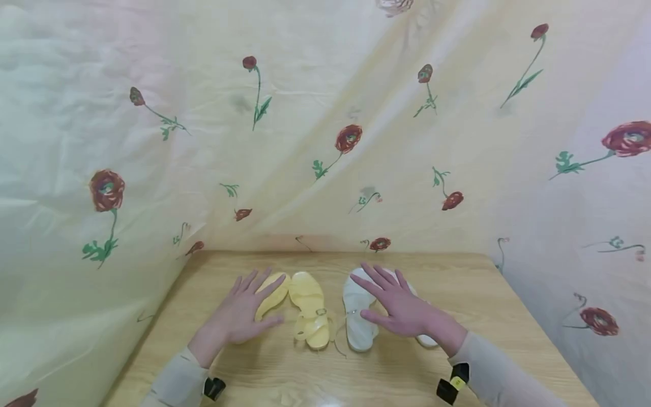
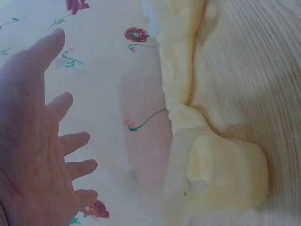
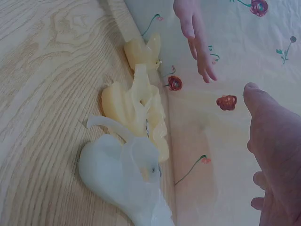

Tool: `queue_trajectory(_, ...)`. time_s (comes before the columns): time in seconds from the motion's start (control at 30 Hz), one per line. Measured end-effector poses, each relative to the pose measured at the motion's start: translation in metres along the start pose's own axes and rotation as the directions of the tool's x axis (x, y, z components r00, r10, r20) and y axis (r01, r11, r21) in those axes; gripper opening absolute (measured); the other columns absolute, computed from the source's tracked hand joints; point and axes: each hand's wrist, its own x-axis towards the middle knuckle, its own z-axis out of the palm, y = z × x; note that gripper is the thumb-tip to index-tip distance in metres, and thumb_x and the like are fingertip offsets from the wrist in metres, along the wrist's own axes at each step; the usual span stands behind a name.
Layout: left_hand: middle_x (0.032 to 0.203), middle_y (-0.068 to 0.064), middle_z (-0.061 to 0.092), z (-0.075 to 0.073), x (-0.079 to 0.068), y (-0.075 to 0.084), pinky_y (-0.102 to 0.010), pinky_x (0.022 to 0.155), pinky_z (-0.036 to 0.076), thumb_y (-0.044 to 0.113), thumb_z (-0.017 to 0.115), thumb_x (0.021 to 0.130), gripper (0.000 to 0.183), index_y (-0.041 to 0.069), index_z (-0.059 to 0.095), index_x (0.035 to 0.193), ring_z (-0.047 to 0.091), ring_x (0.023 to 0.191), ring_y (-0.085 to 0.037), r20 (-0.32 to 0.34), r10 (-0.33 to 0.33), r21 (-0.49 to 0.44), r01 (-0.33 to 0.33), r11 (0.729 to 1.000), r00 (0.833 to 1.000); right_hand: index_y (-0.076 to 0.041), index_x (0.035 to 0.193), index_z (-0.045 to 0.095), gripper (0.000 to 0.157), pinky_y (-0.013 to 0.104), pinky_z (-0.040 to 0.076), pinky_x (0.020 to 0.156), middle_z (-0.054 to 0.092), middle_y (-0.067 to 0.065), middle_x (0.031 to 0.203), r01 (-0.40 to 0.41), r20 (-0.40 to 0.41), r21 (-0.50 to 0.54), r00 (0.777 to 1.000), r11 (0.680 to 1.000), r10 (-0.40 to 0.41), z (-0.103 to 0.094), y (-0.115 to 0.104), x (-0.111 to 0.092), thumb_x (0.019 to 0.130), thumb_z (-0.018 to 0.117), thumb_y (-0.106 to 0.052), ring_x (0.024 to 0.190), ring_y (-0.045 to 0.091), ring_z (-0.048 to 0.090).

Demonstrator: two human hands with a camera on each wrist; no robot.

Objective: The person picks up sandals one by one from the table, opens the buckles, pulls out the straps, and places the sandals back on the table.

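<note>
Both hands hover, palms down with fingers spread, above a pair of yellow sandals and a pair of white sandals on a wooden table. My left hand [image 1: 241,311] partly covers one yellow sandal [image 1: 272,294]. Beside it the other yellow sandal [image 1: 307,299] lies fully visible, its buckled strap loose at the heel. My right hand [image 1: 399,308] overlaps the white sandals in the head view. One white sandal [image 1: 358,333] shows at its left; the second white sandal [image 1: 427,341] is mostly hidden beneath that hand. Neither hand holds anything.
The wooden table [image 1: 325,381] ends at a floral cloth [image 1: 300,169] that hangs behind it and along both sides. A black wrist strap [image 1: 214,388] sits on the left sleeve, and another black strap [image 1: 451,384] on the right one.
</note>
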Motion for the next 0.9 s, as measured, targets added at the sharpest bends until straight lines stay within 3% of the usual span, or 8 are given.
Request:
queue_trajectory(0.1, 0.175, -0.018, 0.027, 0.0, 0.001, -0.005, -0.077, 0.125, 0.018, 0.062, 0.057, 0.104, 0.077, 0.027, 0.032, 0.168, 0.027, 0.158, -0.055, 0.001, -0.011, -0.03, 0.011, 0.999, 1.0, -0.02, 0.167, 0.034, 0.069, 0.086, 0.013, 0.116, 0.022, 0.016, 0.178, 0.002, 0.005, 0.005, 1.0, 1.0, -0.002, 0.0, -0.002, 0.008, 0.107, 0.059, -0.044, 0.161, 0.049, 0.024)
queue_trajectory(0.37, 0.167, -0.026, 0.04, -0.007, 0.002, -0.019, -0.077, 0.111, 0.041, 0.042, 0.064, 0.106, 0.071, 0.021, 0.036, 0.167, 0.041, 0.149, -0.056, -0.037, -0.054, -0.164, 0.048, 0.985, 0.998, -0.023, 0.169, 0.031, 0.067, 0.083, 0.012, 0.121, 0.023, 0.015, 0.177, 0.03, 0.057, 0.013, 0.998, 0.999, -0.03, 0.001, -0.006, 0.04, 0.11, 0.055, -0.044, 0.161, 0.045, 0.026)
queue_trajectory(0.57, 0.154, -0.027, 0.057, -0.002, 0.007, -0.026, -0.068, 0.11, 0.048, 0.027, 0.071, 0.102, 0.058, 0.007, 0.054, 0.154, 0.056, 0.138, -0.052, -0.112, -0.091, -0.14, 0.075, 0.987, 0.99, -0.008, 0.16, 0.047, 0.057, 0.068, 0.033, 0.123, 0.044, 0.02, 0.167, 0.057, 0.009, 0.081, 0.998, 0.995, -0.057, -0.004, -0.01, 0.061, 0.111, 0.056, -0.036, 0.153, 0.043, 0.043)
queue_trajectory(0.67, 0.144, -0.025, 0.066, 0.003, 0.007, -0.035, -0.061, 0.107, 0.053, 0.018, 0.07, 0.101, 0.049, 0.003, 0.062, 0.146, 0.064, 0.13, -0.046, -0.151, -0.172, -0.138, 0.152, 0.979, 0.973, -0.003, 0.151, 0.056, 0.051, 0.057, 0.043, 0.12, 0.057, 0.017, 0.158, 0.061, -0.02, 0.12, 0.998, 0.991, -0.06, -0.004, -0.014, 0.072, 0.111, 0.055, -0.034, 0.147, 0.038, 0.053)
queue_trajectory(0.7, 0.142, -0.025, 0.067, 0.005, 0.006, -0.039, -0.057, 0.098, 0.059, 0.016, 0.069, 0.101, 0.046, 0.003, 0.063, 0.144, 0.066, 0.127, -0.045, -0.155, -0.208, -0.156, 0.184, 0.971, 0.966, -0.003, 0.149, 0.059, 0.049, 0.055, 0.045, 0.119, 0.06, 0.015, 0.155, 0.066, -0.022, 0.128, 0.998, 0.99, -0.064, -0.003, -0.015, 0.076, 0.112, 0.055, -0.034, 0.145, 0.036, 0.056)
queue_trajectory(0.9, 0.132, -0.023, 0.073, 0.013, 0.0, -0.061, -0.052, 0.084, 0.062, 0.014, 0.064, 0.101, 0.038, 0.004, 0.069, 0.138, 0.072, 0.115, -0.042, -0.111, -0.401, -0.26, 0.363, 0.895, 0.909, -0.006, 0.142, 0.066, 0.042, 0.05, 0.055, 0.109, 0.072, 0.011, 0.14, 0.058, 0.015, 0.145, 0.998, 0.988, -0.061, 0.003, -0.019, 0.093, 0.112, 0.055, -0.033, 0.13, 0.029, 0.069)
